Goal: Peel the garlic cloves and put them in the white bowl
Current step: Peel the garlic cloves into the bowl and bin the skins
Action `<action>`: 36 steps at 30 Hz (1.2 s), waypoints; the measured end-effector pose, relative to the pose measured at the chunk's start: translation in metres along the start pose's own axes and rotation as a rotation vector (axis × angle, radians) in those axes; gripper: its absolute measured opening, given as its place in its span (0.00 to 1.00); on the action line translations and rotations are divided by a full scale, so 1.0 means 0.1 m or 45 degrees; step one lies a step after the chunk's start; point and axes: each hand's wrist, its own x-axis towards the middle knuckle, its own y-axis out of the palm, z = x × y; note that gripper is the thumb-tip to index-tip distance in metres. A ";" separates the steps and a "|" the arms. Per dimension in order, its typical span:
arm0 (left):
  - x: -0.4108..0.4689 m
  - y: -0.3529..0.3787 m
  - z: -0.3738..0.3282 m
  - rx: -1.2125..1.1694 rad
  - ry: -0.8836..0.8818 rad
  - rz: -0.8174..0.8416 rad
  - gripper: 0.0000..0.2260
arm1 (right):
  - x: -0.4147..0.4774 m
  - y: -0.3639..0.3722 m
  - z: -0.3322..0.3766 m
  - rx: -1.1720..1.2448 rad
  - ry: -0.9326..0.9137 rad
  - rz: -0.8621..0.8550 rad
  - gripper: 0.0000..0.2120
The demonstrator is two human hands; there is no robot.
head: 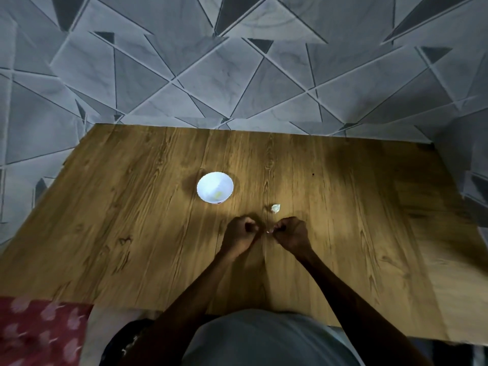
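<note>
Both hands are low over the brown wood-grain worktop (369, 207), drawn in close with knuckles facing each other and only a narrow gap between them. The left hand (241, 233) is balled up with its fingers curled tight; it's too dark in there to tell whether it grips anything. The right hand (293, 233) is curled too, and at its fingertips there's a tiny pale garlic bit (268, 231), pinched right in the gap between the two hands; clove or skin, it is too small to tell. Just beyond the right hand, lying loose on the worktop, is a small whitish garlic piece (276, 208), apart from both hands. Further out and to the left stands the round white bowl (208, 182), upright, well apart from the hands, with a faint yellowish speck (218, 194) low on its inner wall. Behind the worktop rises a grey wall patterned with angular triangles (237, 75). Near the bottom edge, a grey shirt (264, 342) fills the middle, and a red cloth with pale pink shapes (39, 331) sits at the lower left.
</note>
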 end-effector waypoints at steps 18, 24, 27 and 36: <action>0.01 0.02 0.29 0.637 0.141 0.028 0.35 | -0.01 0.01 0.17 -0.406 0.107 0.080 0.07; 0.03 0.00 0.28 0.631 0.150 0.041 0.36 | 0.00 0.05 0.17 -0.423 0.118 0.076 0.08; 0.04 -0.01 0.26 0.611 0.137 0.061 0.33 | 0.04 0.01 0.06 -0.275 0.108 0.099 0.09; -0.01 0.00 0.01 -0.364 0.083 0.114 0.03 | -0.10 -0.14 0.09 0.585 0.237 0.091 0.03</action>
